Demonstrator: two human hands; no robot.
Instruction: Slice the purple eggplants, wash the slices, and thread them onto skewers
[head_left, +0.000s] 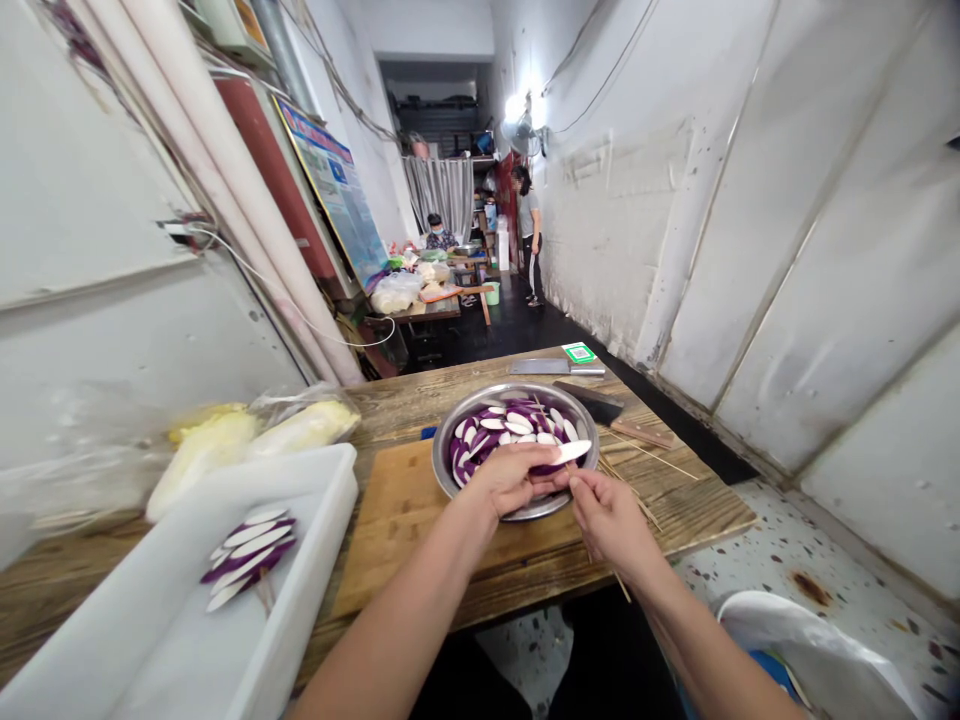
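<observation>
My left hand (pixel 517 478) is closed on an eggplant slice (pixel 573 452), white-fleshed and pointed to the right, over the near rim of a metal bowl (pixel 441 465). Purple-skinned eggplant slices (pixel 491 424) fill that bowl. My right hand (pixel 611 515) pinches a thin bamboo skewer (pixel 622 587), whose tail sticks out below the hand. The skewer's upper end meets the slice near my left fingers; how deep it sits is hidden. Several loose skewers (pixel 646 512) lie on the table right of the bowl. Skewered eggplant slices (pixel 251 555) rest in a white plastic bin (pixel 330 520) at the left.
Under the bowl lies a wooden cutting board (pixel 390 520) on the wooden table (pixel 705 500). Two cleavers, one metal-handled (pixel 551 367) and one wooden-handled (pixel 600 405), lie behind and right of the bowl. Plastic bags (pixel 300 430) stand behind the bin. Two people are farther back.
</observation>
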